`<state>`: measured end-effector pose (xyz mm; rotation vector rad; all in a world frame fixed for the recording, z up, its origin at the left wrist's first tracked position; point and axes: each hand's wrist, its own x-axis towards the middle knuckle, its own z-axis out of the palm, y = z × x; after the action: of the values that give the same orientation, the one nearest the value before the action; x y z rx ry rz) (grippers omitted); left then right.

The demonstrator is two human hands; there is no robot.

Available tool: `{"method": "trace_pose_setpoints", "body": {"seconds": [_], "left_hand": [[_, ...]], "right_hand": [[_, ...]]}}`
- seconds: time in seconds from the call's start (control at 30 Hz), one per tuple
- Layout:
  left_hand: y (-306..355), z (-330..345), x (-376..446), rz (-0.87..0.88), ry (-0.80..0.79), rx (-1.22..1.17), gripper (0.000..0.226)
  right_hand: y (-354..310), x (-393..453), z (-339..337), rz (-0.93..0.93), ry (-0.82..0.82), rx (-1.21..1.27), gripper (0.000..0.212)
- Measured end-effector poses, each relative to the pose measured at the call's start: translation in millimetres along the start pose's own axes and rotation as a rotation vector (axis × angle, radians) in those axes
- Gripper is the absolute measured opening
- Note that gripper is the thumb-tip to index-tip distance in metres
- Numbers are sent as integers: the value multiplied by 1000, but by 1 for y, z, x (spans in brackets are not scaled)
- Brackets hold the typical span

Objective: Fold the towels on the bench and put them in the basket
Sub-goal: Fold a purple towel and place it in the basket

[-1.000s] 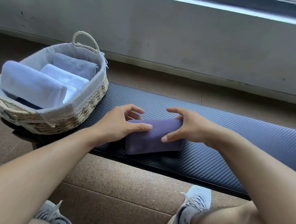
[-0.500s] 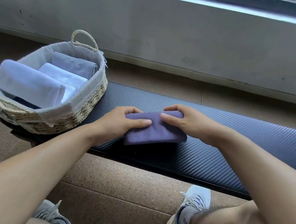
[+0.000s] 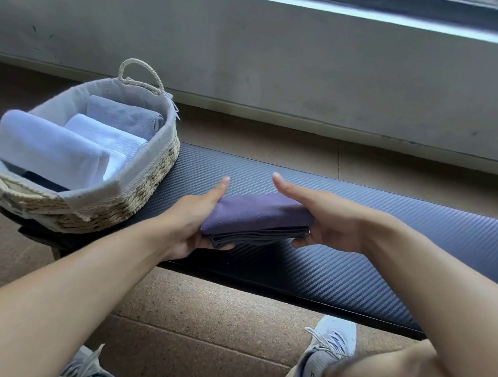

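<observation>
Purple folded towel [image 3: 254,216], held between two bare hands just above the dark ribbed bench [image 3: 389,232], right of the woven basket [image 3: 147,184] and near it without touching. Left hand [image 3: 196,216] at the towel's left end, thumb stretched up along the side, fingers tucked beneath. Right hand [image 3: 323,220] at the right end, thumb laid straight over the top, fingers curled under the stacked layers. Both clamped on the cloth, not spread free.

Open bench surface running right of the towel to the frame edge. Front bench edge just below the hands, brown floor [image 3: 198,320] beneath it. Basket seated on the bench's left end, its near side overhanging the front edge. Rope handle [image 3: 140,74] standing at the basket's far rim. Three folded pale towels [image 3: 51,145] filling much of the lined interior.

Cut off: basket's near-left corner at the frame edge; both forearms at the bottom. Hidden: most fingers of both hands beneath the towel, and the towel's underside. Hard to tell how many layers the fold has. Grey shoe [image 3: 323,353] partly covered by a knee, second shoe [image 3: 87,367] only in part.

Compared with half a second ago: towel raised off the bench and gripped from its ends rather than pressed from above, thumbs now lifted, layered edge now facing the camera.
</observation>
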<state>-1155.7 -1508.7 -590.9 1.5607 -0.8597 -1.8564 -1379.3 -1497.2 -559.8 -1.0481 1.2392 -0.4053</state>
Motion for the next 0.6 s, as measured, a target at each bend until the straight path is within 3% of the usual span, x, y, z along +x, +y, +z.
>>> {"method": "trace_pose_setpoints", "body": {"seconds": [0.1,0.17,0.23,0.3,0.5,0.6], "left_hand": [[1,1,0,-69,-100,-69,62],[5,1,-3,-72,-196,-56,53],[6,-1,-5,-13,-273,-8,40],[5,0,-6,93,-308,54,43],[7,-1,-7,422,3,208,31],[18,-13,-15,519,103,259,36]], "right_hand": [[4,3,-2,-38,-31,-30,42],[6,7,-3,-56,14,-23,35],[6,8,-4,-61,53,0,29],[4,7,-5,-63,68,8,31],[-5,13,0,-154,159,-33,33],[-11,18,6,-237,166,-11,41]]}}
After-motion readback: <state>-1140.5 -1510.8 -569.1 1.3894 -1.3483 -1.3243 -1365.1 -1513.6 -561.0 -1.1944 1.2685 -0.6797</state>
